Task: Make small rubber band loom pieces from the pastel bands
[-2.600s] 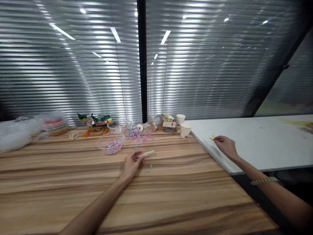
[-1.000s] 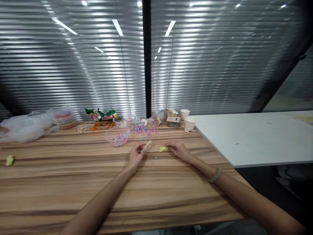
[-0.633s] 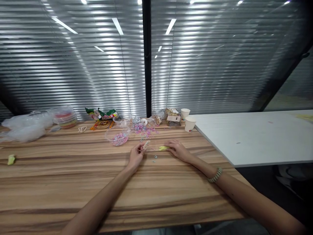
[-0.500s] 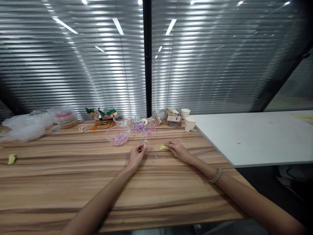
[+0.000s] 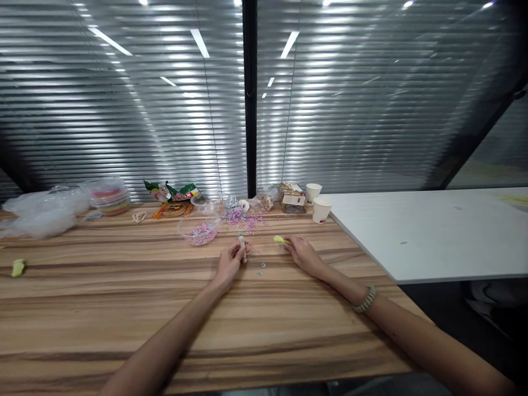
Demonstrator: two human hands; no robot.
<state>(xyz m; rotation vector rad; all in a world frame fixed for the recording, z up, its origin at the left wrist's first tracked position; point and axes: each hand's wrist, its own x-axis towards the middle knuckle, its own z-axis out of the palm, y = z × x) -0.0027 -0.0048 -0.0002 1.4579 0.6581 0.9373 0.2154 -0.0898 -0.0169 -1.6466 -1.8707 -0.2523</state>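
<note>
My left hand (image 5: pixel 230 262) rests on the wooden table (image 5: pixel 206 319) and pinches a short pale stick (image 5: pixel 242 246), now standing almost upright. My right hand (image 5: pixel 303 254), with a bead bracelet (image 5: pixel 364 300) on its wrist, holds a small yellow-green piece (image 5: pixel 280 239) at its fingertips, just above the table. A few tiny beads (image 5: pixel 262 268) lie between both hands. Beyond them sits a clear bowl of pink and pastel bits (image 5: pixel 198 229), with loose pastel bits (image 5: pixel 245 220) scattered beside it.
Two paper cups (image 5: pixel 320 209) and a small box (image 5: pixel 292 199) stand at the back. Snack wrappers (image 5: pixel 173 193), a lidded plastic tub (image 5: pixel 108 198) and clear bags (image 5: pixel 41 214) lie at back left. A yellow-green scrap (image 5: pixel 17 268) lies far left. A white table (image 5: pixel 437 231) adjoins on the right.
My right hand brought the yellow-green piece from the white table to the wooden one and has now lifted it slightly. My left hand turned the stick from lying flat to near upright.
</note>
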